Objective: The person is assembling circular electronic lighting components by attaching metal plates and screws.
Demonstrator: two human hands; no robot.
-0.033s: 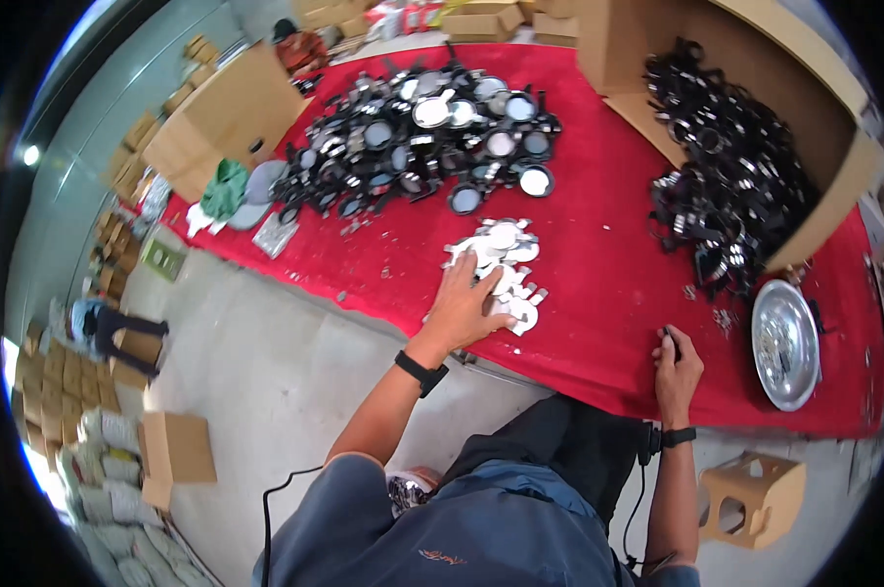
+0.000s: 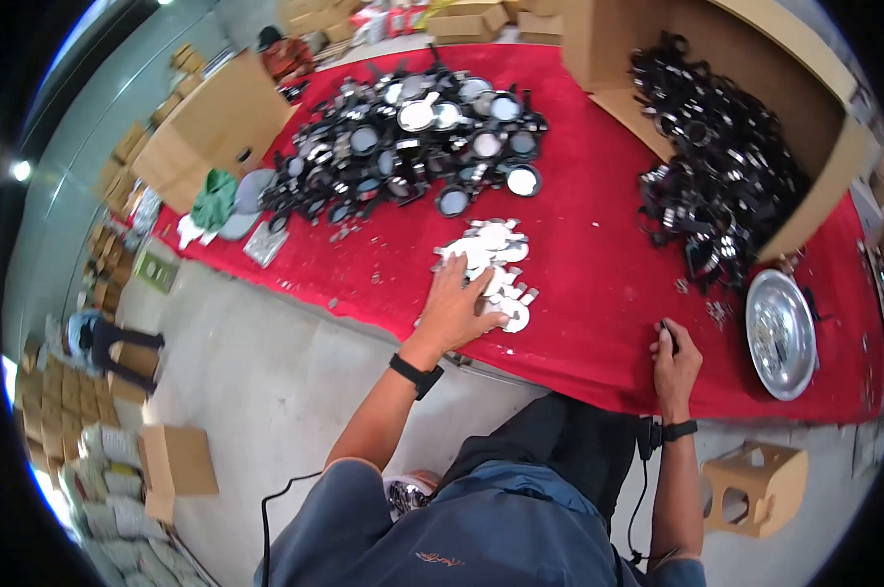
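Observation:
My left hand (image 2: 454, 305) lies with fingers spread on the near-left side of a small heap of flat, white, round pieces with tabs (image 2: 508, 249). Its thumb points toward the lowest discs, and I cannot make out any piece gripped in it. To the right, low over the front part of the red cloth, my right hand (image 2: 679, 364) is closed around a small dark object (image 2: 668, 338); only its black end shows. Beyond the white heap spreads a large pile of black parts with round, glassy or silvery faces (image 2: 364, 142).
At the right, a tipped cardboard box (image 2: 814, 64) spills black ring-like parts (image 2: 721, 161). A metal bowl (image 2: 782, 338) with small bits stands near the right end of the red-covered table (image 2: 579, 333). Green cloth (image 2: 213, 200) lies far left. Two people (image 2: 284, 57) are farther off.
The whole view has shifted slightly, with the table's things lying a little farther left in it. Both hands keep about the same pose and place.

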